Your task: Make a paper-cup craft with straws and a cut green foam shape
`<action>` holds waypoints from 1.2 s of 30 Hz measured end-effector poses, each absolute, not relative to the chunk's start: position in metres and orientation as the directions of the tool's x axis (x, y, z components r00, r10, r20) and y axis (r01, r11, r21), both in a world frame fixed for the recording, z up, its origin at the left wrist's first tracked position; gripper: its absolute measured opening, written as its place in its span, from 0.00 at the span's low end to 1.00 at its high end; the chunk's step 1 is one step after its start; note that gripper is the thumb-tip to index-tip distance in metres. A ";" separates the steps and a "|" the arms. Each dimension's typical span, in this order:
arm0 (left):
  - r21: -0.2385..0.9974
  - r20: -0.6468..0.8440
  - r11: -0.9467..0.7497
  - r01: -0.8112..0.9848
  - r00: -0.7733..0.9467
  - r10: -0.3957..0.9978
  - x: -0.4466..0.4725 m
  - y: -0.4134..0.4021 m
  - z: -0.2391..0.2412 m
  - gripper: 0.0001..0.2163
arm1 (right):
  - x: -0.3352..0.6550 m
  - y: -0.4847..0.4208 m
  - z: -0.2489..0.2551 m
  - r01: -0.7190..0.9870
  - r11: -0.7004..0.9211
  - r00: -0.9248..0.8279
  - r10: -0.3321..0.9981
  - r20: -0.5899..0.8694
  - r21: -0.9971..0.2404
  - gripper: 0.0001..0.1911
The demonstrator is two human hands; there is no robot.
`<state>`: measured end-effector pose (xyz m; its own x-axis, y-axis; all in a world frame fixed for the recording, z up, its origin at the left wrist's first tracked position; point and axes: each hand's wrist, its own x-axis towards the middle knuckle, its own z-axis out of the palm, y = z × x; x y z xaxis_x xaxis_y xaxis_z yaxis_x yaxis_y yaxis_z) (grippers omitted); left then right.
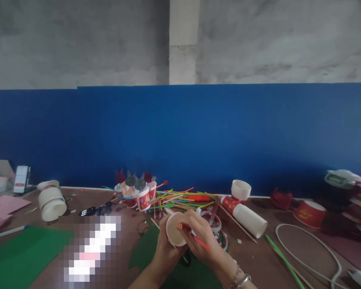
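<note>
My left hand (165, 249) is wrapped round a white paper cup (176, 229), its open mouth tilted up toward me. In my right hand (203, 237), closed at the cup's right side, is a slim red-orange stick (202, 243); its orange end shows over the cup's rim, and its exact kind is unclear. Dark green paper (147, 249) lies beneath my hands. Just right of the cup, a roll of clear tape (213, 220) is partly hidden by my right hand.
Decorated paper cups (142, 198) stand at the back, beside a pile of coloured straws (180, 198). A stack of white cups (249, 218) lies on its side at right. A white cable (313, 237) loops nearby. Green paper (27, 255) and white bowls (51, 202) are at left.
</note>
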<state>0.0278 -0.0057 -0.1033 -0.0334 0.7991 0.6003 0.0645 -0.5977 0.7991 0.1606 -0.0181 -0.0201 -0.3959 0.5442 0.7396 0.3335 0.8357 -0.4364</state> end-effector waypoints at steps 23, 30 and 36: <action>0.851 0.525 -0.524 -0.028 0.019 0.851 0.032 -0.006 -0.110 0.28 | 0.150 -0.026 -0.019 0.296 0.833 -0.449 0.553 0.702 -0.467 0.08; 0.858 0.509 -0.509 -0.074 -0.014 0.860 0.032 -0.006 -0.107 0.25 | 0.149 -0.020 -0.022 0.236 0.798 -0.499 0.590 0.635 -0.555 0.06; 0.859 0.496 -0.482 -0.172 0.046 0.867 0.036 -0.007 -0.108 0.27 | 0.152 -0.022 -0.014 0.280 0.621 -0.368 0.774 0.515 -0.732 0.05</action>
<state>0.0357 -0.0066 -0.1080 0.0458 0.8672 0.4958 -0.1723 -0.4820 0.8591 0.1523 -0.0215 -0.0136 -0.3677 0.7741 0.5154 0.2803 0.6207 -0.7323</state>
